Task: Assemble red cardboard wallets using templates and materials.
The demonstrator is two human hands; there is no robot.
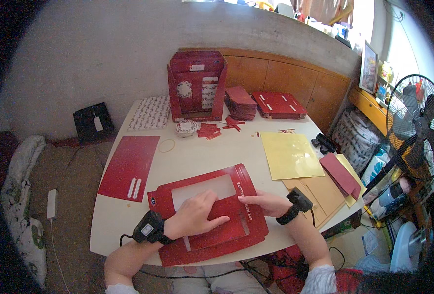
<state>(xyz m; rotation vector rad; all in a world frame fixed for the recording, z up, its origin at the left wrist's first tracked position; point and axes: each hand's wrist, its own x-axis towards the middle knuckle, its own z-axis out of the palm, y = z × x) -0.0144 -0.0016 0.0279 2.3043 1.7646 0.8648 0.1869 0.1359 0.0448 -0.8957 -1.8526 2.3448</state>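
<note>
A flat red cardboard package [256, 223] with cut-out windows lies aslant on the table in front of me. Through its upper window shows a pale surface; red shows in the lower one. My left hand [192, 215] rests over the middle of the package, its fingers bent down at the upper window and the thumb stretched apart. Around the right edge closes my right hand [268, 203], thumb on top and the other fingers partly hidden. Left of the package lies a flat red card sheet [129, 166] with two white strips.
A red display box [196, 110] stands at the back, beside a stack of dark red pieces [240, 103] and stacked red cards [279, 104]. Small red strips [208, 130] and a sticker roll [186, 128] sit nearby. Yellow sheets [291, 156] lie right; a fan [418, 122] stands beyond.
</note>
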